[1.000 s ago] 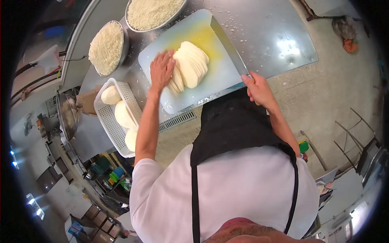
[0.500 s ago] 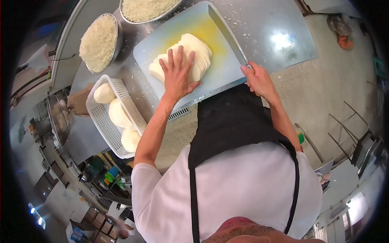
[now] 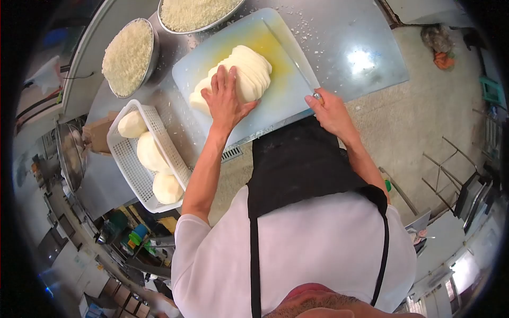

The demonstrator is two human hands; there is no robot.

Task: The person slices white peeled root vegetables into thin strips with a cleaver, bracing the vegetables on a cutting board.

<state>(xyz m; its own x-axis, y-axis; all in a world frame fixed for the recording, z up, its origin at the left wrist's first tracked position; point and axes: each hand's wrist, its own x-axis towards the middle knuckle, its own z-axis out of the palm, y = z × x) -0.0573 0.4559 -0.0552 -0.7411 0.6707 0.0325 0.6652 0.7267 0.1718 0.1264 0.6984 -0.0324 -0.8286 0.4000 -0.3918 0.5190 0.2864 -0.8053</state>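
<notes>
A fanned pile of thin white vegetable slices (image 3: pixel 250 69) lies on the pale cutting board (image 3: pixel 196 64), which has a yellow stain in its middle. My left hand (image 3: pixel 225 103) rests on the left part of the pile, fingers stretched out and thumb apart along the lower edge. At the board's right side, my right hand (image 3: pixel 334 115) is closed around the handle of a large knife (image 3: pixel 295 57). The blade points away from me along the board's right edge, apart from the slices. Most of the handle is hidden in my fingers.
Left of the board stands a white perforated basket (image 3: pixel 125 153) with peeled round vegetables (image 3: pixel 151 152). Two metal bowls heaped with small white pieces (image 3: pixel 127 57) sit farther back. White scraps dot the steel table (image 3: pixel 350 32). A black apron (image 3: pixel 297 159) hangs against the table edge.
My left hand's fingers have drawn closer together on the slices. The knife has turned in my right hand, so its blade looks paler. The whole view has shifted slightly.
</notes>
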